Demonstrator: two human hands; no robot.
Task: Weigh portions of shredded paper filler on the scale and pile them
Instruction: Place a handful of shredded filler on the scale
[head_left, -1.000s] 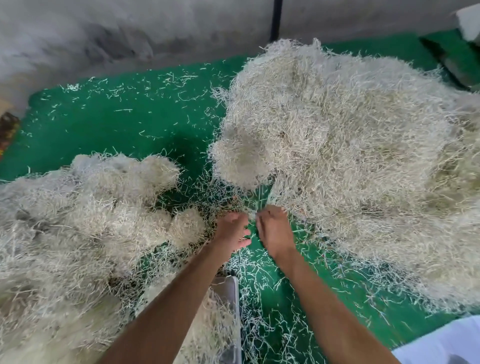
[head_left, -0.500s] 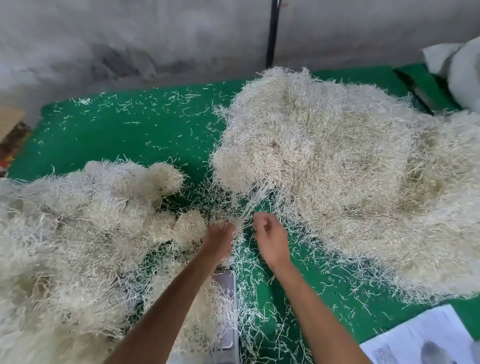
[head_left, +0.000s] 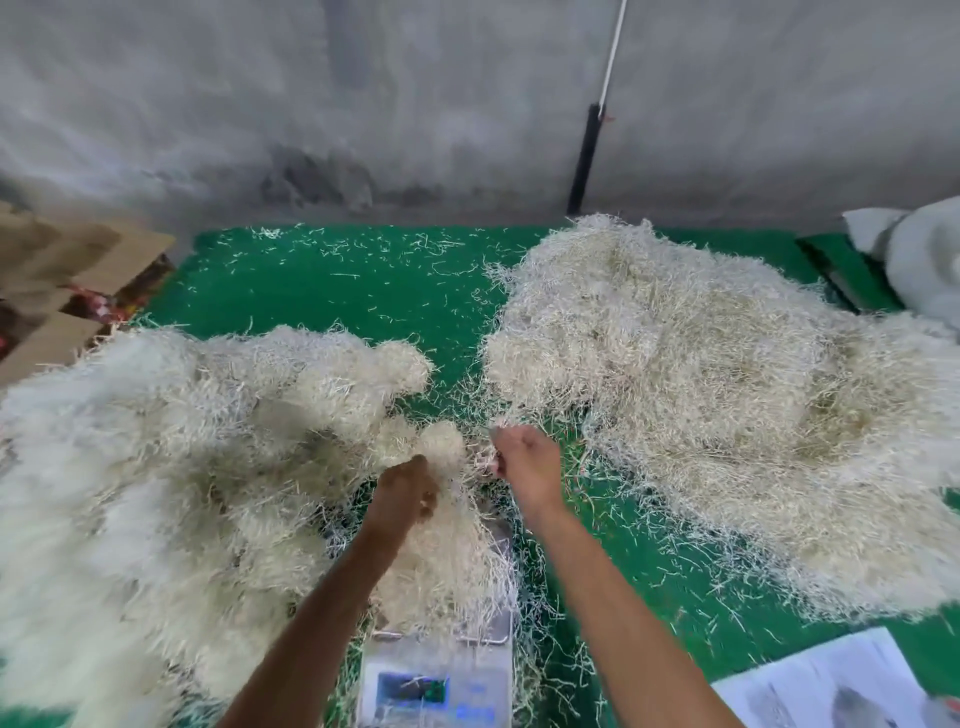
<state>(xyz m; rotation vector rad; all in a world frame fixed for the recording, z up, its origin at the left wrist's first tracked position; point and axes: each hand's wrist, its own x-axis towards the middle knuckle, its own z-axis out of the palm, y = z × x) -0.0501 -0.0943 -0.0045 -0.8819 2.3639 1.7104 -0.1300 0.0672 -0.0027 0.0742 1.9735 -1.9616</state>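
A big loose heap of pale shredded paper (head_left: 727, 395) fills the right half of the green mat. On the left spreads a pile of rounded clumps (head_left: 171, 457). A silver scale (head_left: 436, 691) sits at the bottom centre, its pan covered by a portion of shreds (head_left: 447, 561). My left hand (head_left: 405, 493) hovers over that portion with fingers curled, a few strands at the fingertips. Just above the scale's far edge, my right hand (head_left: 524, 462) pinches a small tuft of strands.
Loose strands litter the green mat (head_left: 353, 291). A grey wall with a black pole (head_left: 584, 156) rises behind. Cardboard boxes (head_left: 62, 291) stand at far left, a white sack (head_left: 919, 260) at far right, printed papers (head_left: 831, 686) at bottom right.
Both hands pulled back from the big heap's edge toward the scale. The view tilted so the scale's display and the wall show; the left hand now sits over the scale's portion.
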